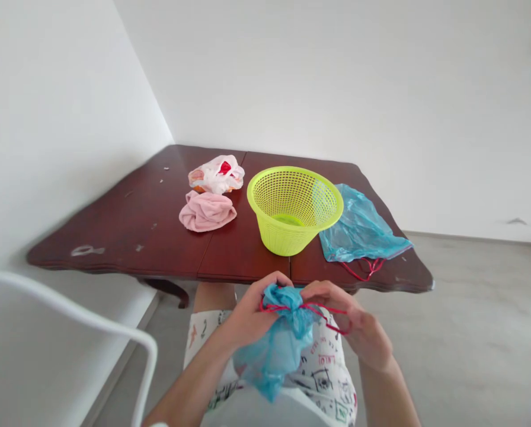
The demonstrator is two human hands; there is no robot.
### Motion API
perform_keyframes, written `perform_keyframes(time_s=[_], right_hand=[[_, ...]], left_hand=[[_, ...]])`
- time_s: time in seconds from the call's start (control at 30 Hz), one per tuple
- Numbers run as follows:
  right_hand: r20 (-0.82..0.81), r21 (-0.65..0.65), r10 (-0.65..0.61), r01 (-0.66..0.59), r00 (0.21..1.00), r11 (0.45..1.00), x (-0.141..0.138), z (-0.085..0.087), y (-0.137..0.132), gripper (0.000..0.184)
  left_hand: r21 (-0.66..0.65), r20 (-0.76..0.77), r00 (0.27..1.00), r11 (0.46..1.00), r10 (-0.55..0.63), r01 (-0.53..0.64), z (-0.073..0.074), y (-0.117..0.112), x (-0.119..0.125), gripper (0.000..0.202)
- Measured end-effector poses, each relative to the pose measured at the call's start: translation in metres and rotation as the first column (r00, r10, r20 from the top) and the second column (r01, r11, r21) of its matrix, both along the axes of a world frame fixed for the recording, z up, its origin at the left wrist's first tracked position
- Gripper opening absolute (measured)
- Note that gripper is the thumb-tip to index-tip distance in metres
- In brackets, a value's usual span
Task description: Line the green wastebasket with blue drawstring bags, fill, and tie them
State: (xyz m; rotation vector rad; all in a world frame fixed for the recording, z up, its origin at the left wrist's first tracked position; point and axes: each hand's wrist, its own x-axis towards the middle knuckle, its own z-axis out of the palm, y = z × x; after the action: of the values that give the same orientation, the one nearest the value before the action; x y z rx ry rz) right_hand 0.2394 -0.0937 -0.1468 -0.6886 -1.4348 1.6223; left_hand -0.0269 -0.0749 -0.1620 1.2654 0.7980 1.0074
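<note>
A blue plastic drawstring bag (277, 347) hangs over the lap, its neck gathered and a red drawstring (323, 308) drawn around it. My left hand (256, 308) is closed on the gathered neck from the left side. On the right, my right hand (354, 323) has its fingers curled at the bag's neck and the red string, with a loop of string by the palm. Just beyond the hands stands a yellow-green plastic basket (283, 240) with mesh sides. Nothing shows inside it.
A second blue drawstring bag (363, 228) lies flat right of the basket on the dark red wooden table (114, 219). A folded pink cloth (207, 212) and a white plastic bag (216, 175) with reddish contents lie left. A white curved bar (70, 305) is at lower left.
</note>
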Motion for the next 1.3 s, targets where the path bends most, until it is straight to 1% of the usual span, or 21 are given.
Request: perform_keyframes(time_s=[0.07, 0.1, 0.13, 0.23, 0.27, 0.33, 0.4, 0.5, 0.53, 0.57, 0.6, 0.67, 0.7, 0.73, 0.77, 0.83, 0.9, 1.0, 1.07, 1.2, 1.3], right_hand=[[-0.05, -0.069, 0.008, -0.011, 0.999, 0.998, -0.016, -0.002, 0.005, 0.098], [-0.049, -0.092, -0.018, 0.014, 0.999, 0.996, -0.024, -0.004, 0.007, 0.101], [-0.03, -0.106, -0.054, 0.05, 0.998, 0.993, -0.031, -0.007, 0.008, 0.096], [0.126, -0.097, -0.134, 0.146, 0.983, 0.984, -0.051, -0.012, 0.008, 0.064], [0.17, -0.088, -0.156, 0.173, 0.973, 0.981, -0.055, -0.012, 0.007, 0.058], [0.187, -0.112, -0.184, 0.207, 0.965, 0.972, -0.06, -0.013, 0.006, 0.057], [0.136, -0.164, -0.229, 0.25, 0.964, 0.954, -0.059, -0.014, 0.006, 0.058], [0.106, -0.212, -0.331, 0.347, 0.938, 0.914, -0.047, -0.018, 0.009, 0.057], [0.105, -0.219, -0.364, 0.378, 0.926, 0.899, -0.042, -0.02, 0.01, 0.056], [0.101, -0.23, -0.388, 0.401, 0.916, 0.887, -0.038, -0.022, 0.01, 0.055], [0.092, -0.248, -0.405, 0.414, 0.91, 0.876, -0.035, -0.023, 0.011, 0.055], [0.069, -0.289, -0.421, 0.422, 0.904, 0.859, -0.032, -0.025, 0.011, 0.056], [0.067, -0.301, -0.42, 0.42, 0.905, 0.856, -0.032, -0.025, 0.011, 0.057], [0.073, -0.301, -0.417, 0.419, 0.906, 0.857, -0.035, -0.025, 0.011, 0.057], [0.087, -0.286, -0.414, 0.421, 0.906, 0.861, -0.038, -0.024, 0.011, 0.058], [0.115, -0.231, -0.402, 0.418, 0.908, 0.878, -0.047, -0.022, 0.011, 0.056], [0.12, -0.171, -0.385, 0.401, 0.915, 0.9, -0.057, -0.017, 0.011, 0.054], [0.099, -0.089, -0.375, 0.383, 0.922, 0.919, -0.067, -0.012, 0.011, 0.053], [0.098, -0.047, -0.389, 0.395, 0.916, 0.917, -0.068, -0.013, 0.01, 0.054], [0.129, -0.035, -0.407, 0.415, 0.904, 0.909, -0.062, -0.023, 0.006, 0.056], [0.123, -0.041, -0.496, 0.504, 0.86, 0.863, -0.057, -0.031, 0.005, 0.057]], left_hand=[[0.046, -0.031, 0.999, 0.999, 0.016, -0.015, 0.0, 0.002, -0.001, 0.022], [0.072, -0.06, 0.998, 0.997, 0.032, -0.028, 0.0, 0.004, -0.001, 0.023], [0.098, -0.101, 0.994, 0.995, 0.048, -0.038, 0.001, 0.004, -0.001, 0.025], [0.158, -0.275, 0.958, 0.987, 0.077, -0.034, 0.002, 0.005, 0.002, 0.038], [0.169, -0.337, 0.937, 0.985, 0.094, -0.038, 0.003, 0.005, 0.003, 0.042], [0.196, -0.443, 0.884, 0.978, 0.15, -0.068, 0.008, 0.005, 0.001, 0.049], [0.234, -0.5, 0.849, 0.97, 0.171, -0.057, 0.015, 0.005, -0.009, 0.053], [0.302, -0.509, 0.858, 0.948, 0.068, 0.104, 0.033, 0.006, -0.046, 0.056], [0.343, -0.506, 0.86, 0.93, 0.066, 0.13, 0.039, 0.006, -0.061, 0.056], [0.405, -0.498, 0.858, 0.909, 0.127, 0.101, 0.044, 0.005, -0.075, 0.054], [0.48, -0.478, 0.846, 0.877, 0.238, 0.024, 0.049, 0.004, -0.088, 0.045], [0.596, -0.391, 0.78, 0.78, 0.489, -0.19, 0.056, -0.001, -0.103, 0.018], [0.609, -0.349, 0.752, 0.745, 0.559, -0.271, 0.058, -0.005, -0.105, 0.006], [0.589, -0.331, 0.753, 0.748, 0.569, -0.306, 0.058, -0.008, -0.102, 0.012], [0.542, -0.342, 0.784, 0.79, 0.518, -0.286, 0.057, -0.012, -0.095, 0.02], [0.415, -0.411, 0.855, 0.9, 0.316, -0.133, 0.051, -0.017, -0.074, 0.026], [0.322, -0.477, 0.862, 0.947, 0.169, -0.008, 0.042, -0.017, -0.049, 0.022], [0.267, -0.486, 0.862, 0.964, 0.143, -0.009, 0.029, -0.012, -0.022, 0.02], [0.221, -0.426, 0.898, 0.975, 0.108, -0.012, 0.023, -0.007, -0.014, 0.021], [0.109, -0.27, 0.962, 0.994, 0.045, -0.016, 0.013, 0.0, -0.015, 0.037], [0.054, -0.206, 0.971, 0.993, 0.118, -0.109, 0.004, 0.004, -0.021, 0.043]])
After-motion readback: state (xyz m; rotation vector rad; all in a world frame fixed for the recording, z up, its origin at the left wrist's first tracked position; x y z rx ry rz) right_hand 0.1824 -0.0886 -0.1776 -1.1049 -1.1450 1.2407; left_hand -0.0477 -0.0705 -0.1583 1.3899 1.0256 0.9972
